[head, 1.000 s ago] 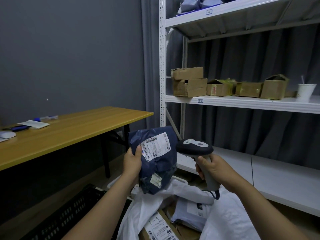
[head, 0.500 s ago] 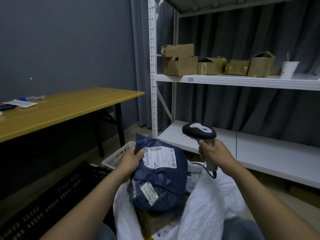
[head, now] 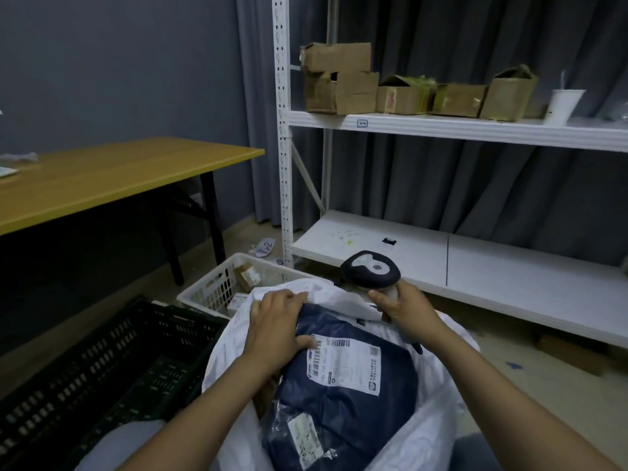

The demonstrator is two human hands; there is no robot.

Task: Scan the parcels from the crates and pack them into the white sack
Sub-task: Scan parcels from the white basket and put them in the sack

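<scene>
Grey wall and dark curtains close the room behind a white metal rack [head: 475, 130] and a wooden table [head: 119, 178] on the left. On the rack's middle shelf stand five cardboard boxes [head: 339, 57] – two of them stacked at the left end – and one white cup [head: 562, 105].

On the floor there are two crates: one black crate [head: 102, 368] near the person and one white crate [head: 210, 290] behind it. In the white crate one small brown packet [head: 249, 275] is visible; how many more lie there, I cannot tell.

One white sack [head: 227, 355] stands open in front of the person. One dark blue parcel [head: 346, 402] lies in its mouth. Its long axis runs from the person toward the rack, and its far end is tucked under the sack's far flap. It carries two labels, both facing up: a big shipping label [head: 346, 365] with barcodes on its far half, and a smaller label [head: 307, 440] nearer to the person.

The left hand [head: 275, 328] grips the parcel at its far left corner – fingers curled over the edge, thumb lying on the corner of the big label. The right hand [head: 404, 307] is closed around the handle of one scanner [head: 372, 270], whose dark head rises above the sack's far rim, with its top face turned to the camera.
</scene>
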